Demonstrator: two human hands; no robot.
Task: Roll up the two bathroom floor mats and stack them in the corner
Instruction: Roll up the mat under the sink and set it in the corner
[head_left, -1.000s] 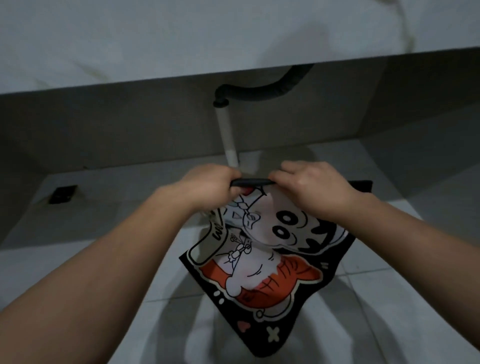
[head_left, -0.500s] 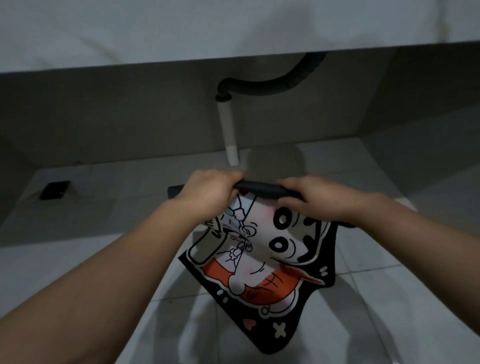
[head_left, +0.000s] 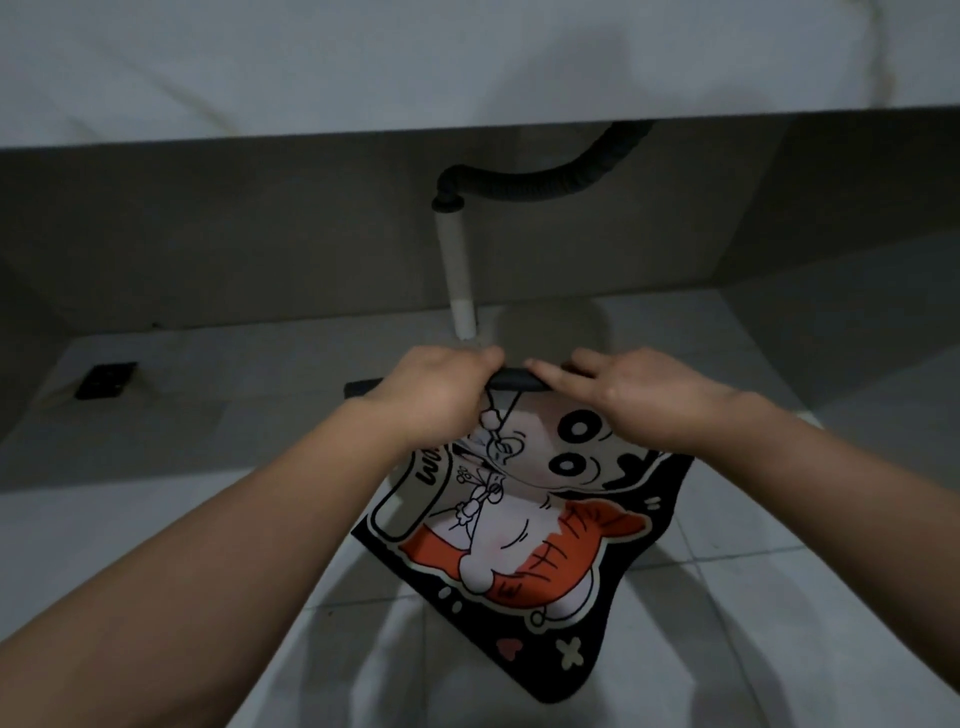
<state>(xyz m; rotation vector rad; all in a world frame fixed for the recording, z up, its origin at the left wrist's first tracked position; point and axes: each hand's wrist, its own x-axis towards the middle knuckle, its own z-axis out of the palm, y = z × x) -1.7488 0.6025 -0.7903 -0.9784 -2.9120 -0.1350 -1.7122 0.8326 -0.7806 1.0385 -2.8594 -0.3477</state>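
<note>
Where the pale floor (head_left: 779, 649) runs under the white worktop (head_left: 311, 67) at the far left, a small dark square drain cover (head_left: 106, 380) sits in the tiles close to the shadowed wall. Right of it, the left forearm reaches in from the lower left. The left hand (head_left: 441, 397) has its fingers curled over the far edge of the floor mat (head_left: 524, 540) and grips the rolled part. That roll (head_left: 514, 383) is a thin dark tube lying crosswise between the two hands, and a short black end of it (head_left: 361, 387) sticks out past the left hand.

Behind the hands, a white pipe (head_left: 457, 275) rises from the floor near the wall. It joins a black ribbed hose (head_left: 545, 179) that bends off to the right and up under the worktop.

The unrolled part of the mat spreads toward the camera on the tiles, turned at an angle to the tile lines. It has a black border and a cartoon print in white and orange, with a small heart and a cross near its closest corner.

The right hand (head_left: 639, 397) lies on the right part of the roll with its fingers stretched out toward the left hand, pressing on top of it. Its thumb is hidden.
</note>
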